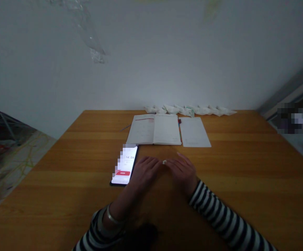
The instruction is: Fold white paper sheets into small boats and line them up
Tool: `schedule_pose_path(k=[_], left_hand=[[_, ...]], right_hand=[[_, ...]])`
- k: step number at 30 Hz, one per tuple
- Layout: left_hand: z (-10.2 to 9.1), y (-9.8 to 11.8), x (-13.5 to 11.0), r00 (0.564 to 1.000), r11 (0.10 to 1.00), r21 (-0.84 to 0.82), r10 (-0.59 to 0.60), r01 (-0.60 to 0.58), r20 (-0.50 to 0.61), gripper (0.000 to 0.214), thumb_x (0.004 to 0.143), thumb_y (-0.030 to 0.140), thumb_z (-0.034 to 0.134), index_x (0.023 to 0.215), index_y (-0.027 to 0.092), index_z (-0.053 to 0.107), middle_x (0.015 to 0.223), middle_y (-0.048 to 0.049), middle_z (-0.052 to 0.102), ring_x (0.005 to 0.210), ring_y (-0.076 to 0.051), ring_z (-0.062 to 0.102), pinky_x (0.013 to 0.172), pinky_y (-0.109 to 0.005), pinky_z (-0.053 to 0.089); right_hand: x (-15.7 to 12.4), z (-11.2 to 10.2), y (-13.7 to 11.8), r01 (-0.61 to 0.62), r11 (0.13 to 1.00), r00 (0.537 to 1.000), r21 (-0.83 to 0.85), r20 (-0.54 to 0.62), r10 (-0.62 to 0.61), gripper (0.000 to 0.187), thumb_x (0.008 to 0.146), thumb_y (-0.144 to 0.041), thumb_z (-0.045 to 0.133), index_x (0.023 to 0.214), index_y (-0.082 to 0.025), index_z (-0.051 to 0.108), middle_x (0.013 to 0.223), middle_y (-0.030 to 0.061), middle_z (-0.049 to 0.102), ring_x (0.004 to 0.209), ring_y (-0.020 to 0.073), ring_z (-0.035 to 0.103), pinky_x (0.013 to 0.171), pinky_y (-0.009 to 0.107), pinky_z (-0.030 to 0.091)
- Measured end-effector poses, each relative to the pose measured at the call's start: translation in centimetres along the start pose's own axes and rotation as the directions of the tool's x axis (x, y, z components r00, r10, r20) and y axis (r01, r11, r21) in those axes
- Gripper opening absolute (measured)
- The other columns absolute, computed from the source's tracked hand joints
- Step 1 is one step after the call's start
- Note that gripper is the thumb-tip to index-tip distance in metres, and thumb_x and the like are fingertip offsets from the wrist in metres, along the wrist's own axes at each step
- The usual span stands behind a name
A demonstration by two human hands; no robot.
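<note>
A small whitish piece point(164, 162), too small to name, shows between my two hands over the wooden table point(232, 164). My left hand point(146, 170) has its fingers bent together at the left side of this piece. From the other side, my right hand point(183, 171) pinches it with the fingertips, one finger standing a little apart. The thumbs of both hands are hidden beneath the fingers. Close by my left hand lies a lit phone point(126, 165) with a red button on its screen.
Beyond my hands lie an open notebook point(167, 129) and a loose white sheet point(195, 131). A thin pen-like stick point(125, 128) pokes out at the notebook's left. Several crumpled white paper pieces point(182, 110) line the table's back edge, against the wall point(167, 62).
</note>
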State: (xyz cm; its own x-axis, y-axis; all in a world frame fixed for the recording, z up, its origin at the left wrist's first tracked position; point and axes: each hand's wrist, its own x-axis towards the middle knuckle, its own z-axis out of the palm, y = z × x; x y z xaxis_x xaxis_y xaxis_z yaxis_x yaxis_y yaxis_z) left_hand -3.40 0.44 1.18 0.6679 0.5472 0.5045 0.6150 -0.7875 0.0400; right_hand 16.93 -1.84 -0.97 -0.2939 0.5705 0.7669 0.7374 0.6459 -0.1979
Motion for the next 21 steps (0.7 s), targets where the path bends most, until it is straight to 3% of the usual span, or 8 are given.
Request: schedule_pose_path(k=[4, 10, 13, 17, 21], left_hand=[[-0.1, 0.1, -0.3, 0.995, 0.995, -0.02, -0.101, 0.101, -0.021, 0.019, 0.092, 0.007, 0.052, 0.099, 0.018, 0.066, 0.088, -0.0055, 0.075, 0.08, -0.019, 0.068, 0.078, -0.034, 0.048], [-0.8, -1.5, -0.4, 0.972, 0.976, 0.055, -0.206, 0.213, -0.11, 0.026, 0.085, 0.001, 0.052, 0.087, 0.02, 0.069, 0.078, -0.0022, 0.075, 0.071, -0.017, 0.068, 0.074, -0.031, 0.046], [-0.8, -1.7, -0.2, 0.959, 0.961, 0.016, -0.275, 0.277, -0.073, 0.024, 0.086, 0.005, 0.053, 0.085, 0.02, 0.071, 0.075, -0.0031, 0.075, 0.068, -0.018, 0.067, 0.068, -0.029, 0.045], [-0.4, -1.4, -0.1, 0.902, 0.885, -0.179, -0.429, 0.431, 0.05, 0.021, 0.091, 0.015, 0.053, 0.093, 0.019, 0.073, 0.079, -0.0039, 0.076, 0.07, -0.018, 0.067, 0.064, -0.026, 0.046], [-0.3, -1.1, 0.2, 0.788, 0.708, -0.347, -0.574, 0.614, 0.223, 0.024, 0.094, 0.024, 0.051, 0.089, 0.017, 0.073, 0.078, -0.0033, 0.075, 0.069, -0.017, 0.066, 0.064, -0.025, 0.045]], right_hand=[[-0.3, -0.1, 0.7, -0.056, 0.998, 0.998, -0.019, 0.035, 0.057, 0.02, 0.095, -0.01, 0.055, 0.089, -0.023, 0.069, 0.082, 0.0008, 0.078, 0.073, 0.0151, 0.072, 0.107, 0.04, 0.045], [-0.8, -0.3, 2.5, -0.154, 0.988, 0.988, 0.005, 0.008, 0.154, 0.019, 0.093, -0.011, 0.056, 0.091, -0.024, 0.069, 0.088, 0.0017, 0.078, 0.079, 0.0172, 0.072, 0.11, 0.045, 0.042], [-0.8, 0.0, 3.1, -0.242, 0.968, 0.97, 0.072, -0.008, 0.244, 0.017, 0.094, -0.015, 0.056, 0.087, -0.023, 0.07, 0.084, 0.0032, 0.077, 0.077, 0.0184, 0.071, 0.1, 0.042, 0.049], [-0.8, 0.7, 3.6, -0.455, 0.847, 0.879, 0.274, -0.01, 0.476, 0.019, 0.094, -0.023, 0.057, 0.08, -0.021, 0.071, 0.078, 0.0042, 0.075, 0.073, 0.0194, 0.07, 0.073, 0.033, 0.057], [-0.7, 1.4, 3.3, -0.587, 0.636, 0.743, 0.501, 0.022, 0.669, 0.015, 0.09, -0.028, 0.063, 0.082, -0.02, 0.074, 0.079, 0.0042, 0.077, 0.074, 0.0195, 0.071, 0.071, 0.032, 0.057]])
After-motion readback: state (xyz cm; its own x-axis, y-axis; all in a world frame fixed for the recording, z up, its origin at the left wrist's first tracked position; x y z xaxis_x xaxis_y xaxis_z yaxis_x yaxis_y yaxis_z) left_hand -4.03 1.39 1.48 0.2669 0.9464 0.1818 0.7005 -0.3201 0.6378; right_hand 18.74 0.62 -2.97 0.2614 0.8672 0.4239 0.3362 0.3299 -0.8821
